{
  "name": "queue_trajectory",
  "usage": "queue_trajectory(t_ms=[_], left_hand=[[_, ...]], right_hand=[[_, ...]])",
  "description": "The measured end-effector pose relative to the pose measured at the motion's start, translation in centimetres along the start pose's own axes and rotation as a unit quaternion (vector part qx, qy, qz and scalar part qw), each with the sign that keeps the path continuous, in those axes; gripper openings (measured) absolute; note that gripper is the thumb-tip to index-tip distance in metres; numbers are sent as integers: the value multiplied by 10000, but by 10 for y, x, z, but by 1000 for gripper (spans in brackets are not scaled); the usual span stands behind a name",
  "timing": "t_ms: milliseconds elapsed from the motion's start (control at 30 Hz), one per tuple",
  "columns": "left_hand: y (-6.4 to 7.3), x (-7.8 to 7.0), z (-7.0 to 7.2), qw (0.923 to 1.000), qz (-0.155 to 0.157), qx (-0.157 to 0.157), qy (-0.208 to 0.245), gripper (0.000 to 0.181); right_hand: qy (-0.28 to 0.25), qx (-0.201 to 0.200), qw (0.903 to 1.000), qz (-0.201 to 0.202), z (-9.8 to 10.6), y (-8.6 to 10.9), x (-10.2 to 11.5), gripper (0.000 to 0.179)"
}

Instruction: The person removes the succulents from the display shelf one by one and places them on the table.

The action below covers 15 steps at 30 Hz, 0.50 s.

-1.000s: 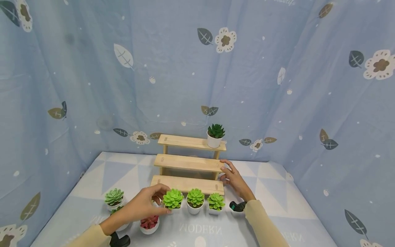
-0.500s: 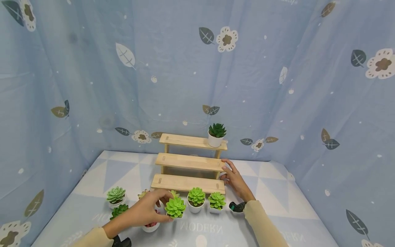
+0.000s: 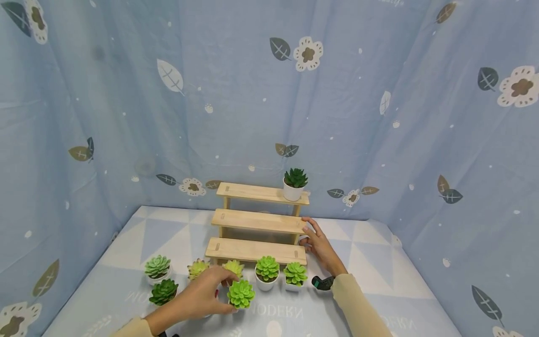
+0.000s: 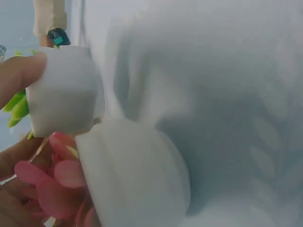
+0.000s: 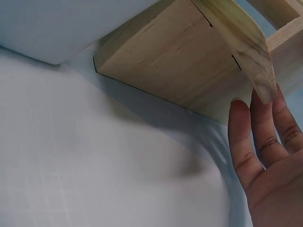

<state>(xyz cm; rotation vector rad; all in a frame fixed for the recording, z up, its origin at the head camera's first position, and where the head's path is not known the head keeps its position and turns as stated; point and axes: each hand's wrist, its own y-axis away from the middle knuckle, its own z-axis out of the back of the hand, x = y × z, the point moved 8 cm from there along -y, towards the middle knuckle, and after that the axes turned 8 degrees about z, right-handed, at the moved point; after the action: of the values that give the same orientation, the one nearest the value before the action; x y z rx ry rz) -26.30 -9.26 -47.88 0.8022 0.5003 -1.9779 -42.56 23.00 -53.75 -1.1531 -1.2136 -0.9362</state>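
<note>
In the head view my left hand (image 3: 207, 292) pinches a potted bright green succulent (image 3: 241, 294) at the front of the table. Its white pot (image 4: 66, 90) sits between thumb and fingers in the left wrist view. Below it there, a white pot with a pinkish-red succulent (image 4: 59, 182) is close to the fingers; my hand mostly hides that plant from the head view. My right hand (image 3: 320, 247) touches the right end of the middle board of a three-step wooden stand (image 3: 257, 250). Fairly straight fingers (image 5: 240, 125) lie against the board's end in the right wrist view.
A dark green succulent (image 3: 294, 182) stands on the stand's top step, at right. Two bright green succulents (image 3: 266, 271) (image 3: 295, 275) line up before the stand. Yellowish succulents (image 3: 198, 268) (image 3: 233, 267) stand behind my left hand, with two more green ones (image 3: 157, 267) (image 3: 163, 292) at left.
My left hand has drawn the bright green succulent out of the front row toward me, uncovering the yellowish ones behind. My right hand stays at the stand.
</note>
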Motion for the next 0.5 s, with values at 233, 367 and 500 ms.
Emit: queue_trajectory(t_ms=[233, 367, 500], left_hand=[[2, -7, -5, 9973, -272, -316, -605, 56], [3, -7, -9, 9947, -228, -365, -931, 56], [3, -5, -13, 9928, -171, -404, -1111, 54]], right_hand=[[-154, -39, 9999, -43, -1, 0, 1, 52], [-186, -63, 9998, -71, -1, 0, 0, 52], [-197, -69, 9997, -88, -1, 0, -3, 52]])
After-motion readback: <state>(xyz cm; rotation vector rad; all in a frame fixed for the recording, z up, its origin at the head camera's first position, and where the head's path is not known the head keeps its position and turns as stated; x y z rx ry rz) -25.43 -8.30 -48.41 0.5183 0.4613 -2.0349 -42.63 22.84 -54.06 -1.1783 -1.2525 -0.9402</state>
